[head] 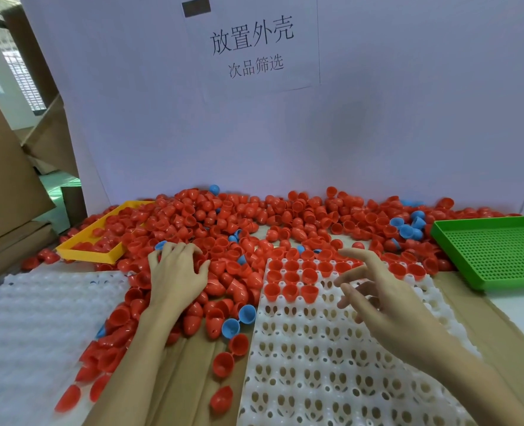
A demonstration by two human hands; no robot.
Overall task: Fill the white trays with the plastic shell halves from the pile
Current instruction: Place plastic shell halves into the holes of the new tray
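head view:
left hand: the left hand [177, 272] lies palm down on the pile [254, 222], fingers curled among the red shells; whether it grasps one, i cannot tell.
right hand: the right hand [374, 290] hovers over the white tray [331, 358], fingers loosely spread, holding nothing.
tray: only its far rows hold red shell halves [291, 276], cups up; the near cells stand empty. a second white tray [33, 327] sits at the left edge of the tabletop, no shells seen on it.
pile: spread across the far side of the tabletop, spilling between the two trays.
doing it well: judged from here, pick one red half, turn its open side up, seat it in the next free cell beside the filled row; probably leave the blue shells [239, 321] alone, since every seated half is red.
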